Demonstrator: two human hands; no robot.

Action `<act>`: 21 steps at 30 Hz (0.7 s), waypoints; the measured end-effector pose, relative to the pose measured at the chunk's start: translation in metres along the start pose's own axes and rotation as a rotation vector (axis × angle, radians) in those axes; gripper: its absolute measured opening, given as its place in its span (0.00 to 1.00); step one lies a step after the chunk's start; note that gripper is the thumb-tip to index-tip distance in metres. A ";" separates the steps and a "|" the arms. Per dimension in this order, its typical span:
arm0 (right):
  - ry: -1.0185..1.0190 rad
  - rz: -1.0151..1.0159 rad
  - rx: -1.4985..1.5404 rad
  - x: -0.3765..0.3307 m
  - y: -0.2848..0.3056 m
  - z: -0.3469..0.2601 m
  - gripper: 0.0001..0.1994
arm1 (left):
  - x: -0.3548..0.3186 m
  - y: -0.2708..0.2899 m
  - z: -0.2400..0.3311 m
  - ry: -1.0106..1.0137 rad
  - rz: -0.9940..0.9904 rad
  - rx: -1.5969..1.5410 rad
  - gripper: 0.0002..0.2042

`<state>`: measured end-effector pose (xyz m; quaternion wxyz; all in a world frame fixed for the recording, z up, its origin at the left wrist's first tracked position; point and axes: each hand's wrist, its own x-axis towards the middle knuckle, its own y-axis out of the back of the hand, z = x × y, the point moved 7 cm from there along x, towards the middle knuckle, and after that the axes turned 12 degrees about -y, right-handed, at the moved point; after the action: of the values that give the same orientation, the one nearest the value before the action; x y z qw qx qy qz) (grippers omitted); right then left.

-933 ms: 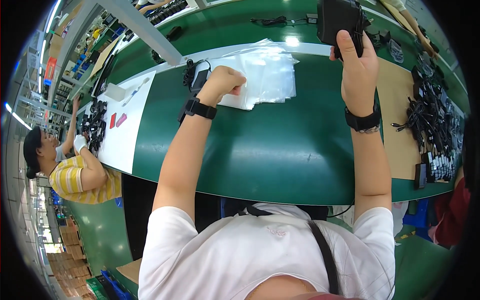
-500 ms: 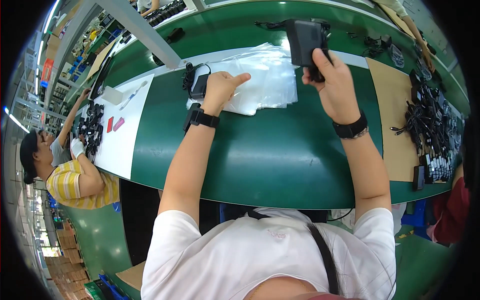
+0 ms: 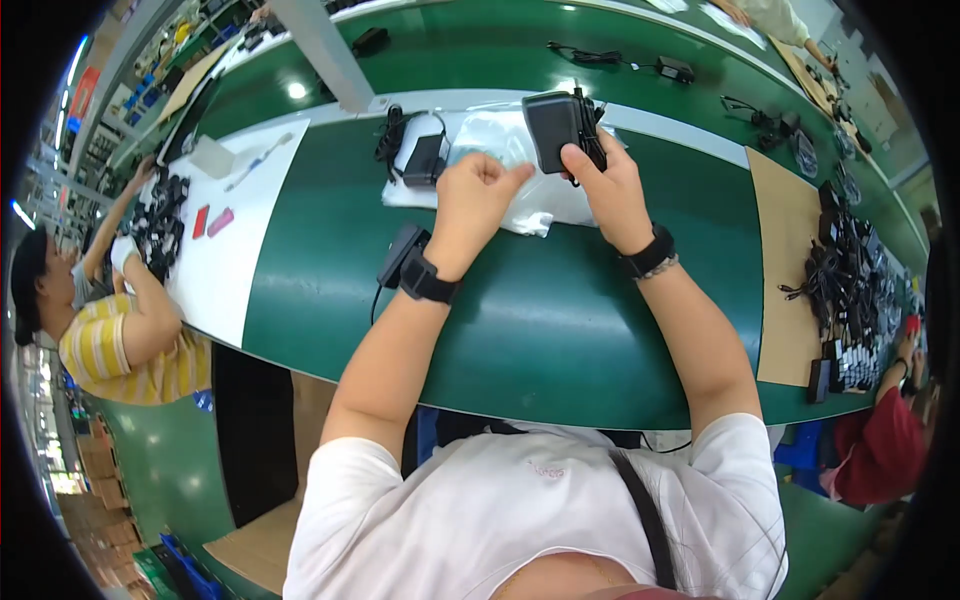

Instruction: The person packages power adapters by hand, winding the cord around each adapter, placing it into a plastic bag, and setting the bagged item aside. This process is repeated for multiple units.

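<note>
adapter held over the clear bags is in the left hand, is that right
Not quite: the adapter held over the clear bags is in the right hand, as the head view shows.

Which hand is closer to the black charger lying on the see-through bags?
Left. The left hand is just to the right of that charger, slightly lower in the picture; the right hand is farther right, holding another charger.
</note>
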<state>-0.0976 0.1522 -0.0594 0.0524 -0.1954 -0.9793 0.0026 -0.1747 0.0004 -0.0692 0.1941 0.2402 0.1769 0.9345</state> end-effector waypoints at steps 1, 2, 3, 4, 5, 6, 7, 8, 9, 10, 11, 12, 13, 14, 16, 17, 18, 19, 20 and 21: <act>0.097 -0.004 -0.144 -0.003 -0.004 -0.008 0.17 | 0.001 0.006 -0.007 0.033 0.088 -0.095 0.19; 0.092 -0.017 -0.152 -0.005 -0.008 -0.008 0.17 | 0.001 0.010 -0.009 0.081 0.129 -0.246 0.15; 0.261 0.038 -0.409 -0.014 -0.013 -0.017 0.19 | 0.001 0.015 -0.009 0.090 0.140 -0.250 0.15; 0.433 0.093 -0.663 -0.024 -0.021 -0.026 0.21 | 0.001 0.020 -0.007 0.058 0.180 -0.356 0.14; 0.432 0.084 -0.666 -0.028 -0.026 -0.027 0.21 | 0.002 0.024 -0.007 0.022 0.217 -0.462 0.13; 0.458 0.055 -0.768 -0.033 -0.035 -0.029 0.22 | 0.003 0.027 -0.004 -0.086 0.223 -0.339 0.13; 0.485 0.027 -0.869 -0.037 -0.044 -0.029 0.24 | 0.001 0.027 -0.005 -0.081 0.230 -0.338 0.13; 0.523 0.002 -0.965 -0.041 -0.051 -0.026 0.25 | -0.001 0.027 0.007 -0.164 0.254 -0.297 0.13; 0.521 0.001 -0.964 -0.045 -0.052 -0.023 0.25 | -0.004 0.028 0.020 -0.248 0.276 -0.254 0.13; 0.521 -0.010 -1.020 -0.048 -0.056 -0.017 0.25 | -0.006 0.027 0.036 -0.348 0.228 -0.059 0.11; 0.519 -0.019 -1.075 -0.049 -0.059 -0.013 0.24 | -0.009 0.027 0.037 -0.348 0.224 -0.060 0.11; 0.473 -0.020 -1.097 -0.047 -0.059 -0.009 0.25 | -0.011 0.022 0.044 -0.422 0.144 0.044 0.10; 0.469 -0.015 -1.098 -0.046 -0.060 -0.009 0.25 | -0.013 0.015 0.050 -0.496 0.063 0.146 0.09; 0.409 0.006 -1.041 -0.043 -0.054 -0.011 0.22 | -0.015 0.013 0.056 -0.508 0.039 0.162 0.09; 0.179 -0.030 -0.767 -0.031 -0.038 -0.015 0.17 | -0.020 0.009 0.063 -0.545 0.021 0.190 0.08; 0.016 -0.091 -0.548 -0.023 -0.030 -0.014 0.14 | -0.021 0.007 0.067 -0.573 0.014 0.227 0.08; -0.006 -0.041 -0.547 -0.017 -0.021 -0.015 0.12 | -0.026 0.003 0.070 -0.672 0.050 0.279 0.08; -0.003 -0.038 -0.550 -0.016 -0.017 -0.015 0.12 | -0.028 -0.001 0.071 -0.676 0.052 0.277 0.08; -0.045 -0.021 -0.565 -0.015 -0.015 -0.015 0.12 | -0.033 -0.004 0.076 -0.721 0.068 0.257 0.08; -0.086 -0.005 -0.579 -0.015 -0.015 -0.016 0.13 | -0.037 -0.006 0.080 -0.766 0.086 0.239 0.08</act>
<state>-0.0878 0.1323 -0.0445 -0.0472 -0.1995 -0.9412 -0.2687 -0.1021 0.0081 -0.0201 0.1775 0.5991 0.1889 0.7576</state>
